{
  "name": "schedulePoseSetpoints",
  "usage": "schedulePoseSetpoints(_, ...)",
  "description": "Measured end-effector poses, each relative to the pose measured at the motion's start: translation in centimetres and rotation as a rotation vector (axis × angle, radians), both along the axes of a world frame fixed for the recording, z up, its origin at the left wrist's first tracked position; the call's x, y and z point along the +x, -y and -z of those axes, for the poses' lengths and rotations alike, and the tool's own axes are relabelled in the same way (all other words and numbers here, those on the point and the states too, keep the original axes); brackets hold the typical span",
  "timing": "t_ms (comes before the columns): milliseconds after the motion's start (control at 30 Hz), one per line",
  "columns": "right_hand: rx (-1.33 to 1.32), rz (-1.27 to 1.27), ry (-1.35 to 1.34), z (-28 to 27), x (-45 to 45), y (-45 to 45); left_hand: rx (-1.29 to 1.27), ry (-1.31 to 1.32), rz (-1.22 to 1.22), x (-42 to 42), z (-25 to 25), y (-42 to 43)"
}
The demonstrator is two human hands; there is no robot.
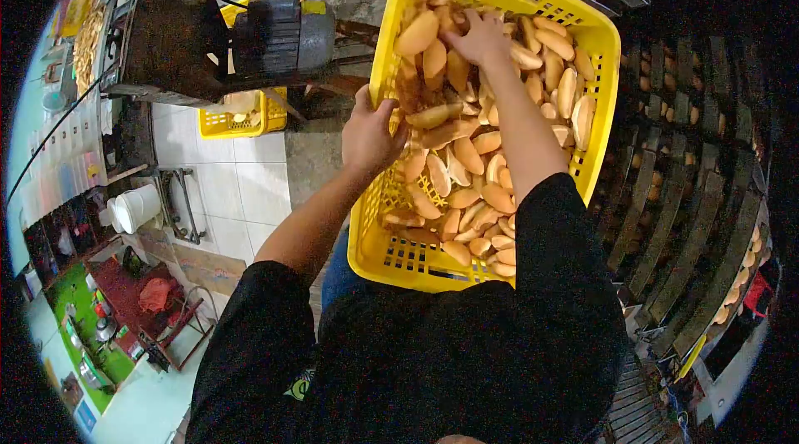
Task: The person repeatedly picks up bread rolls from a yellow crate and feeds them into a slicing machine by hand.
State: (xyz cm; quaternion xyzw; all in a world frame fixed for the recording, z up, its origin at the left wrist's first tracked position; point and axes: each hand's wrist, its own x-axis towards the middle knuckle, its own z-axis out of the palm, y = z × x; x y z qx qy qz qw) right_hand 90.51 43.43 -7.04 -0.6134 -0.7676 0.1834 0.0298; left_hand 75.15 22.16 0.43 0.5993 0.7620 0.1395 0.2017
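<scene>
A yellow plastic crate [601,36] with slotted walls sits in front of me, holding many small oblong bread rolls [468,155]. My left hand [372,134] is closed over the crate's left rim, with the fingers partly hidden. At the far end of the crate, my right hand [483,40] reaches in with its fingers spread, touching the rolls there. Some rolls near the left wall look smeared by motion. Part of the near right side of the crate is covered by my right sleeve.
Dark racks [674,169] with more rolls stand on the right. To the left is a grey electric motor [287,38] on a machine, above a second yellow crate [218,124]. A white bucket [136,209] lies farther left, beside the tiled floor [262,173].
</scene>
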Motion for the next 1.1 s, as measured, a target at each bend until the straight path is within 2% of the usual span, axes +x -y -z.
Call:
schedulePoseSetpoints(100,-0.197,-0.219,0.044,-1.0,-0.3,2.5,0.042,-0.007,0.027,-0.3,0.6,0.1)
schedulePoseSetpoints(133,-0.196,-0.181,-0.146,1.1,-0.3,3.8,0.062,-0.003,0.03,-0.3,0.6,0.1)
schedulePoseSetpoints(233,-0.061,-0.399,0.127,-0.1,0.8,9.7,-0.026,0.018,0.016,-0.2,0.2,0.0)
schedulePoseSetpoints(300,-0.102,-0.656,0.4,-0.9,1.5,13.7,0.042,-0.001,0.03,-0.4,0.7,0.1)
schedulePoseSetpoints(367,0.093,-0.615,0.206,6.6,3.5,20.4,0.067,-0.046,0.038,-0.4,1.3,0.2)
schedulePoseSetpoints(467,-0.12,-0.411,-0.026,5.3,4.3,28.3,0.048,-0.036,0.015,-0.2,1.2,0.1)
schedulePoseSetpoints(567,-0.333,-0.563,-0.005,1.2,4.0,31.4,0.083,-0.054,0.014,-0.3,1.9,0.5)
schedulePoseSetpoints(633,-0.492,-0.51,0.028,-1.1,3.3,31.0,0.118,-0.096,0.035,-0.2,1.8,0.5)
schedulePoseSetpoints(667,-0.599,-0.467,0.027,-1.9,3.1,30.7,0.018,-0.043,0.01,0.0,0.9,0.4)
schedulePoseSetpoints(700,-0.704,-0.421,0.028,-2.2,3.1,30.7,0.097,-0.179,0.046,0.0,1.1,0.7)
schedulePoseSetpoints(767,-0.627,-0.337,-0.042,-1.6,4.0,31.7,0.276,-0.441,0.116,0.3,1.6,0.7)
schedulePoseSetpoints(800,-0.571,-0.297,-0.065,-1.3,4.4,32.4,0.276,-0.517,0.147,0.7,1.6,0.8)
schedulePoseSetpoints(833,-0.517,-0.261,-0.087,-1.0,4.8,33.1,0.266,-0.586,0.408,1.0,1.7,1.1)
schedulePoseSetpoints(900,-0.588,-0.251,-0.025,-1.0,4.9,32.8,0.24,-0.714,0.93,1.3,2.2,1.1)
schedulePoseSetpoints(933,-0.632,-0.244,-0.028,-0.7,5.1,32.9,0.173,-0.687,1.241,1.5,3.5,1.4)
schedulePoseSetpoints(1000,-0.721,-0.229,-0.006,-0.7,5.2,33.1,-0.261,-0.197,0.896,4.4,6.4,2.8)
schedulePoseSetpoints(1067,-0.817,-0.22,0.05,-2.6,5.1,32.3,-0.169,-0.194,0.635,6.4,11.3,3.8)
schedulePoseSetpoints(1100,-0.824,-0.217,0.047,-3.2,5.1,31.9,-0.122,-0.192,0.507,7.1,11.8,4.0)
